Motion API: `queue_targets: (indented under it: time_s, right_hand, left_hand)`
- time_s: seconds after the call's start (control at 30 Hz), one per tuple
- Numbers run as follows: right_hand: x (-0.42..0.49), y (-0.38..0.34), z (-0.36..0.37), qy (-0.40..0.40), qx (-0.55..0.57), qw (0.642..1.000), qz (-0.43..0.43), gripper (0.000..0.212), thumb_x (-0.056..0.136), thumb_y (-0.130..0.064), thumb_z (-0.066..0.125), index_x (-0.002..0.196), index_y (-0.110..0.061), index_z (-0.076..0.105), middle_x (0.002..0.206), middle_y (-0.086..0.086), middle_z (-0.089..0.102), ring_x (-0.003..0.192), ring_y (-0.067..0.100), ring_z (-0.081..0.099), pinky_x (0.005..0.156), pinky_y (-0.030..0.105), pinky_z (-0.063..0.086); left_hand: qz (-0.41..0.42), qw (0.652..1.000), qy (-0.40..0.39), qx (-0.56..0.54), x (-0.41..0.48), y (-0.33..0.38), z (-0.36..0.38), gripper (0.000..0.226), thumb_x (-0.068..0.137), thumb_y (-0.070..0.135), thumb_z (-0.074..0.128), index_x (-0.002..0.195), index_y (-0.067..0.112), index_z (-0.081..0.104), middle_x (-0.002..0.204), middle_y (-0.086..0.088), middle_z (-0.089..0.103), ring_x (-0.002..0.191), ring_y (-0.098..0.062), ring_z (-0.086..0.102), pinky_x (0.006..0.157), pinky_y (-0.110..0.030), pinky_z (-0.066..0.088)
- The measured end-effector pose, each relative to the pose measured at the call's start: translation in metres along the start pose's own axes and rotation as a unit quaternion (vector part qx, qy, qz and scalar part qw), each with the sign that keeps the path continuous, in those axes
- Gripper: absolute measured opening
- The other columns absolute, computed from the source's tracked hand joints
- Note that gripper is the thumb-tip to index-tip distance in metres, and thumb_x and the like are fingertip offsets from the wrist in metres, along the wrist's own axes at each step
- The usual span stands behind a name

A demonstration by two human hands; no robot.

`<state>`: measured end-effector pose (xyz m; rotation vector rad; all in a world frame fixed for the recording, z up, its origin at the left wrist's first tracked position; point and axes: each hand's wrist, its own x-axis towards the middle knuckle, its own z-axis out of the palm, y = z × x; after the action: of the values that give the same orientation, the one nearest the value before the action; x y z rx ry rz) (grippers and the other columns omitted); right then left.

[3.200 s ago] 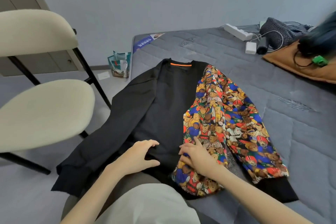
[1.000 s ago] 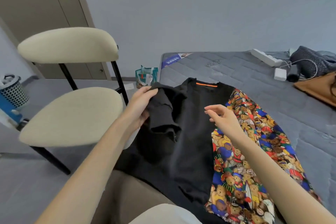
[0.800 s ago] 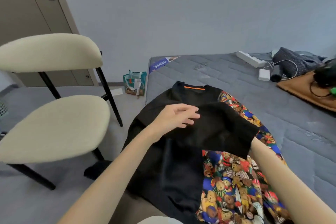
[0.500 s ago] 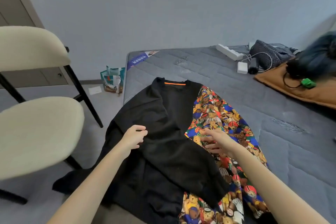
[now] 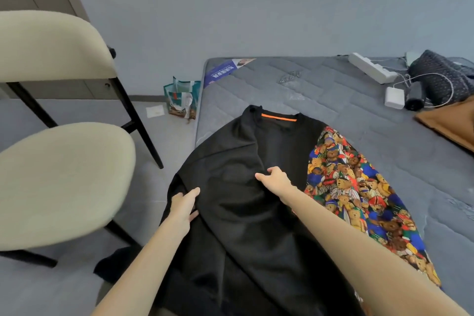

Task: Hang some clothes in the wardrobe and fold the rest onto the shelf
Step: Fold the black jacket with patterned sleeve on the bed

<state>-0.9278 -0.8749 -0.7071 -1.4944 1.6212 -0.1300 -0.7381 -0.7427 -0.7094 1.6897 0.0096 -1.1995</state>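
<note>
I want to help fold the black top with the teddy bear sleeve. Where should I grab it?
Probably the shoulders of the black top, either side of the orange-taped collar. Reach from the bed's far end: the collar lies flat and uncovered there, while the left hand and right hand occupy the middle.

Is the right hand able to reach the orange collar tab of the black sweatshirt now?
Probably yes: the right hand rests on the black sweatshirt, and only flat cloth lies before the orange collar tab.

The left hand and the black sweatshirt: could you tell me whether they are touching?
Touching. The head view shows the left hand lying flat, fingers straight, on the black sweatshirt.
</note>
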Motion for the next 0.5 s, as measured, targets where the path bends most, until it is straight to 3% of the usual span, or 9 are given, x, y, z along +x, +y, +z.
queue_targets:
  time_s: [0.1, 0.2, 0.27, 0.33, 0.4, 0.43, 0.5]
  right_hand:
    - [0.021, -0.013, 0.005, 0.029, -0.026, 0.999, -0.013, 0.058, 0.089, -0.055, 0.056, 0.137, -0.025, 0.045, 0.14, 0.001, 0.05, 0.131, 0.028, 0.043, 0.11, 0.048, 0.019]
    - [0.041, -0.028, 0.006, 0.031, -0.014, 0.999, -0.028, 0.048, 0.089, -0.053, 0.059, 0.129, -0.028, 0.052, 0.131, -0.002, 0.057, 0.127, 0.027, 0.047, 0.11, 0.047, 0.02]
    - [0.054, -0.04, 0.002, 0.047, -0.016, 0.998, -0.046, 0.024, 0.09, -0.048, 0.06, 0.106, -0.029, 0.057, 0.115, -0.001, 0.063, 0.114, 0.025, 0.054, 0.105, 0.043, 0.028]
    - [0.065, -0.062, -0.006, 0.084, -0.002, 0.991, -0.102, 0.017, 0.093, -0.038, 0.06, 0.084, -0.025, 0.053, 0.089, -0.002, 0.062, 0.094, 0.023, 0.057, 0.082, 0.034, 0.04]
    - [0.07, -0.095, -0.014, 0.163, -0.008, 0.971, -0.176, 0.026, 0.094, -0.032, 0.058, 0.071, -0.021, 0.054, 0.071, -0.004, 0.058, 0.081, 0.025, 0.057, 0.064, 0.03, 0.037]
    - [0.073, -0.113, -0.017, 0.199, -0.016, 0.957, -0.209, 0.024, 0.095, -0.031, 0.056, 0.074, -0.02, 0.06, 0.073, -0.002, 0.062, 0.081, 0.026, 0.059, 0.063, 0.03, 0.037]
    - [0.08, -0.15, -0.019, 0.207, 0.003, 0.946, -0.251, 0.02, 0.098, -0.026, 0.05, 0.103, -0.02, 0.068, 0.09, 0.004, 0.071, 0.089, 0.025, 0.064, 0.073, 0.032, 0.046]
  left_hand:
    - [-0.011, 0.998, -0.033, -0.053, 0.017, 0.01, 0.003, 0.034, 0.091, 0.017, 0.066, 0.122, 0.007, 0.059, 0.104, -0.005, 0.067, 0.089, -0.018, 0.063, 0.078, -0.032, 0.051]
    - [-0.02, 0.994, -0.051, -0.094, 0.034, 0.023, 0.008, 0.039, 0.089, 0.015, 0.069, 0.125, 0.004, 0.059, 0.113, -0.011, 0.067, 0.1, -0.026, 0.065, 0.094, -0.04, 0.051]
    - [-0.029, 0.991, -0.063, -0.117, 0.045, 0.032, 0.012, 0.04, 0.09, 0.013, 0.067, 0.128, 0.004, 0.058, 0.121, -0.015, 0.065, 0.109, -0.031, 0.063, 0.102, -0.045, 0.047]
    - [-0.026, 0.988, -0.066, -0.136, 0.055, 0.037, 0.015, 0.038, 0.093, 0.009, 0.061, 0.13, 0.006, 0.055, 0.124, -0.015, 0.063, 0.11, -0.031, 0.062, 0.098, -0.045, 0.049]
    - [0.004, 0.985, -0.074, -0.159, 0.064, 0.041, 0.019, 0.033, 0.096, 0.006, 0.056, 0.128, 0.012, 0.055, 0.123, -0.01, 0.064, 0.106, -0.025, 0.064, 0.086, -0.038, 0.053]
    - [0.024, 0.982, -0.084, -0.168, 0.066, 0.044, 0.02, 0.03, 0.097, 0.006, 0.055, 0.125, 0.016, 0.055, 0.121, -0.006, 0.065, 0.103, -0.021, 0.066, 0.08, -0.034, 0.053]
    - [0.054, 0.977, -0.104, -0.176, 0.071, 0.053, 0.022, 0.023, 0.099, 0.011, 0.052, 0.118, 0.023, 0.055, 0.119, 0.001, 0.065, 0.099, -0.013, 0.066, 0.079, -0.029, 0.053]
